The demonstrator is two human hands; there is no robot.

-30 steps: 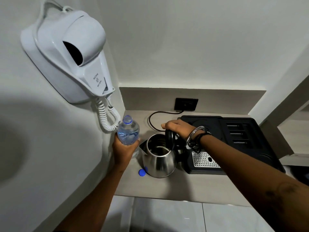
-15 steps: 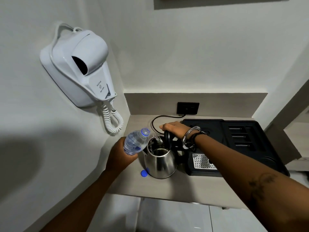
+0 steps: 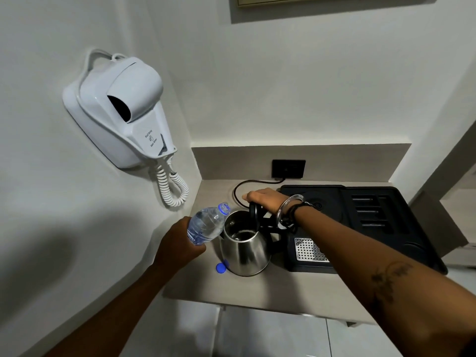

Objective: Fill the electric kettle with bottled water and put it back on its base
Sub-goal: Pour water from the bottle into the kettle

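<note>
Both hands (image 3: 180,243) (image 3: 265,200) in closed grip

The only lettering sits on the white wall-mounted hair dryer (image 3: 121,112): small dark print on its lower front, in 2 short lines around a tiny symbol. It seems to read "Wall mount" and "Hair dryer", though too blurred to be sure.

Kettle (image 3: 244,249): on the table (image 3: 270,289), left of the tray (image 3: 401,228), lid up.
Bottle (image 3: 207,224): tilted, neck over the kettle's rim, in the left hand (image 3: 180,247).
Right hand (image 3: 266,200): on the raised lid, behind the kettle's mouth.
Cap (image 3: 220,267): on the table, just beside the kettle's left foot.
Socket (image 3: 288,168): behind the kettle; cord (image 3: 239,186) runs from it along the table.
Dryer (image 3: 121,112): on the left wall, above the table.
</note>
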